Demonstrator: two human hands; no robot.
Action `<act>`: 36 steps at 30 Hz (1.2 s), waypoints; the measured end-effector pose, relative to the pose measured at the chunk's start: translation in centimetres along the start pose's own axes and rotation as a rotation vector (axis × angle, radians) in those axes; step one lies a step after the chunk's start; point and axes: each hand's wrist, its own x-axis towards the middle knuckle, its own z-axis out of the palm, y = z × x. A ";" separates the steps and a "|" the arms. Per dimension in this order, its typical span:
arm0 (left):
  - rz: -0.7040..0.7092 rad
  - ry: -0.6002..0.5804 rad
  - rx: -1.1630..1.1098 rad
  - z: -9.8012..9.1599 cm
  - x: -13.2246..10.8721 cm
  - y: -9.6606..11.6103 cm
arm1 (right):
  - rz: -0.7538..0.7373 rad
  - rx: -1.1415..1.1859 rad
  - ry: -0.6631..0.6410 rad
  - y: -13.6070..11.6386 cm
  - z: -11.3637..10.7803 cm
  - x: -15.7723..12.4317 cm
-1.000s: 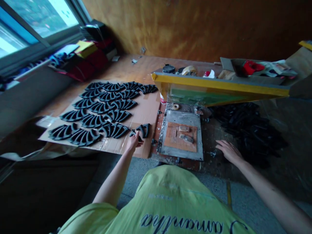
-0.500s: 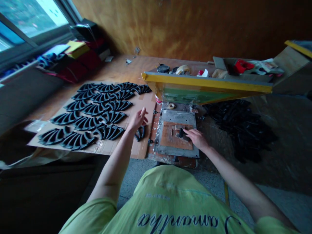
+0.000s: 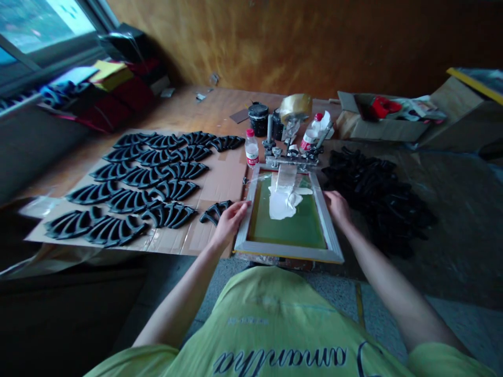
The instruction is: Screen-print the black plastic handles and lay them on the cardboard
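Observation:
A silver screen frame (image 3: 291, 252) with green mesh lies flat over the base plate, which it hides. White ink (image 3: 282, 203) is spread on the upper part of the mesh, below a clear squeegee-like block (image 3: 286, 177). My left hand (image 3: 232, 219) is closed on the frame's left side. Against the right side, my right hand (image 3: 338, 207) has its fingers wrapped at the edge. Rows of black curved pieces (image 3: 126, 228) cover a cardboard sheet (image 3: 214, 183) on the left; one short piece (image 3: 214, 211) lies beside my left hand.
A heap of black pieces (image 3: 377, 193) lies to the right. Behind the frame are its metal clamp (image 3: 293, 161), bottles with red caps (image 3: 252, 149), a black tub (image 3: 258, 119) and a tape roll (image 3: 295, 108). An open carton (image 3: 389, 128) stands at the back right.
The screen frame has swung down from its raised position and covers the plate. My right hand has left the small black piece for the frame's right side; my left hand has moved to its left side.

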 end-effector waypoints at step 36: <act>-0.126 -0.007 0.048 -0.6 0.4 -3.9 | -0.022 0.110 -0.133 -7.0 -1.2 7.4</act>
